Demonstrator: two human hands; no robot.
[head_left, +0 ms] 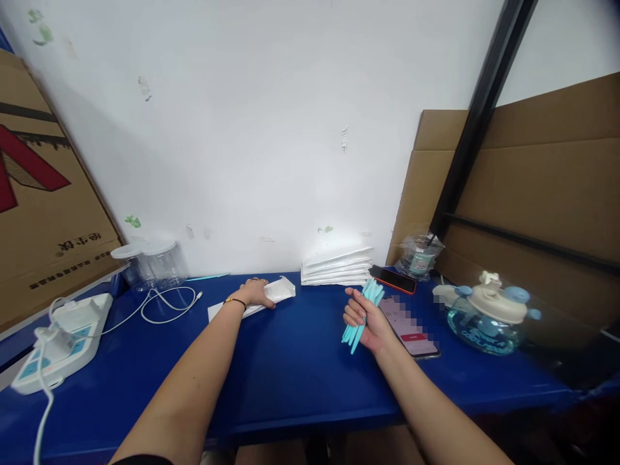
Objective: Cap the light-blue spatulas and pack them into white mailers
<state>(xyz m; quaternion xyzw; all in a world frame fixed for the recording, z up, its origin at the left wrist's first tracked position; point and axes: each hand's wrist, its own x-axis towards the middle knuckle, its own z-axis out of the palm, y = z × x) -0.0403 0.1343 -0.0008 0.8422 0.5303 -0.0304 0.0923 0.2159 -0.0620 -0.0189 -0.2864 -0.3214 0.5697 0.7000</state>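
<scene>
My right hand (364, 318) is closed around a bundle of thin light-blue sticks (372, 292), raised over the right-middle of the blue table. The sticks poke out above and below the fist; their exact kind is unclear. My left hand (254, 292) reaches to the back of the table and grips a flat white packet (283, 289), with the thumb on the near side and the far fingers partly hidden. Between the hands, by the wall, lies a stack of similar white packets (334, 268). A light-blue stick (208, 277) rests left of my left hand.
Right of my right hand lie a phone with a lit screen (404, 323), an orange-edged phone (394, 280) and a clear drink bottle (489, 323). To the left are clear containers (157, 265), a white cable (167, 321) and a power strip (72, 342). Cardboard (547, 168) stands at the right.
</scene>
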